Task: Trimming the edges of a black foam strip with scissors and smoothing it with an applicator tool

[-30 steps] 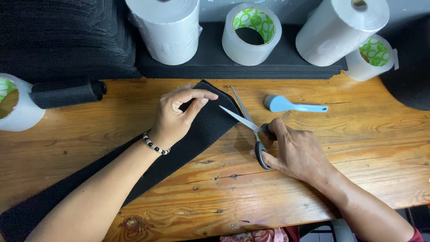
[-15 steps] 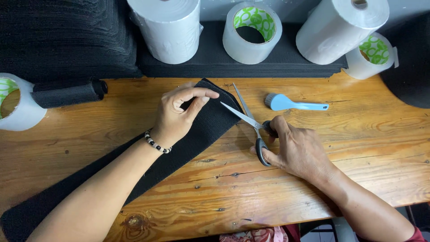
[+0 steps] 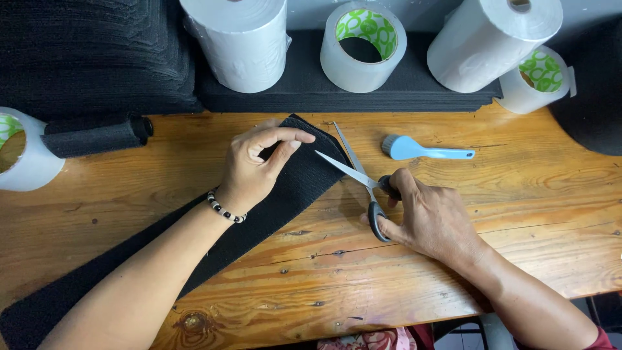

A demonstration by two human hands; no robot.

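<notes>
A long black fabric strip [image 3: 291, 188] lies diagonally across the wooden table [image 3: 531, 194]. My left hand [image 3: 256, 165] presses on its upper end, thumb and forefinger pinching near the edge. My right hand [image 3: 431, 217] grips black-handled scissors [image 3: 359, 175], blades spread, tips pointing up-left at the strip's right edge. A beaded bracelet [image 3: 225, 207] circles my left wrist.
A small blue brush [image 3: 421, 149] lies right of the scissors. White paper rolls [image 3: 243, 39], [image 3: 492, 39] and tape rolls [image 3: 361, 48], [image 3: 538, 81], [image 3: 23, 152] stand at the back and left. A rolled black piece [image 3: 97, 136] and stacked black fabric [image 3: 91, 58] sit behind.
The scissors have shifted slightly, the blades staying spread beside the strip's edge. My left hand holds its place on the fabric.
</notes>
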